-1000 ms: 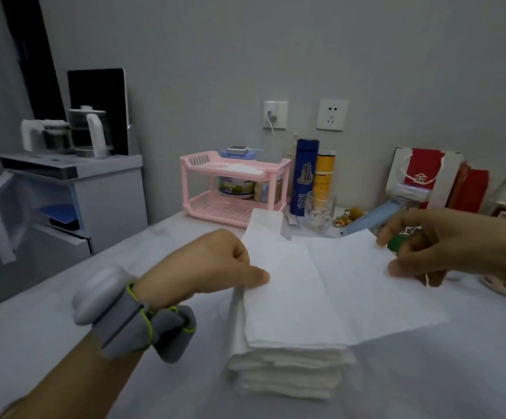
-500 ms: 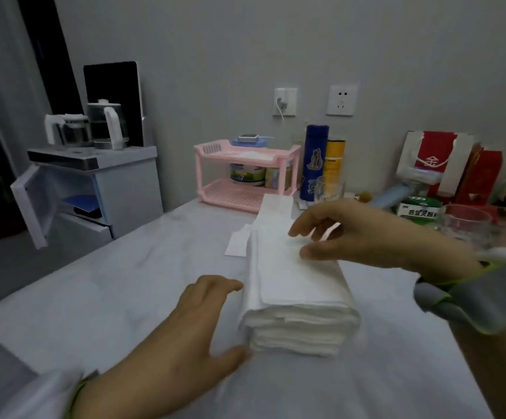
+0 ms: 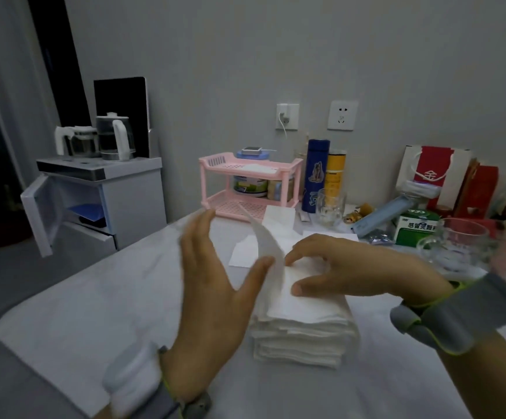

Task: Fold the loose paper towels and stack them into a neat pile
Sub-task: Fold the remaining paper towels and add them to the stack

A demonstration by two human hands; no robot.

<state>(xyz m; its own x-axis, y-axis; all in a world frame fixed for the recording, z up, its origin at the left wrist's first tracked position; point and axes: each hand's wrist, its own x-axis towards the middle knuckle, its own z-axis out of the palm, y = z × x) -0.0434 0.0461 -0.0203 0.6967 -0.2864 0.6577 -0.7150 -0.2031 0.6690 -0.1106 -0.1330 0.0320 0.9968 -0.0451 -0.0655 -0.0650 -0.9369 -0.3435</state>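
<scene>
A pile of folded white paper towels (image 3: 303,337) sits on the white table (image 3: 94,313) in front of me. The left half of the top towel (image 3: 265,237) stands lifted on edge above the pile. My left hand (image 3: 212,294) is beside the pile with straight fingers, its thumb touching the lifted flap from the left. My right hand (image 3: 351,267) presses its fingertips and thumb on the flat part of that towel, on top of the pile. Loose flat towels (image 3: 241,252) lie just behind the pile, another sheet (image 3: 279,217) farther back.
Along the wall stand a pink two-tier rack (image 3: 245,189), a blue flask (image 3: 316,173), a glass mug (image 3: 330,204), a green box (image 3: 415,228) and a glass cup (image 3: 457,243). A white cabinet (image 3: 118,192) with kettles stands beyond the table's left edge.
The wide towel was folded over onto the pile. My left hand rose from the table beside the pile, and the top towel's left half now stands up against its thumb. My right hand stays on top.
</scene>
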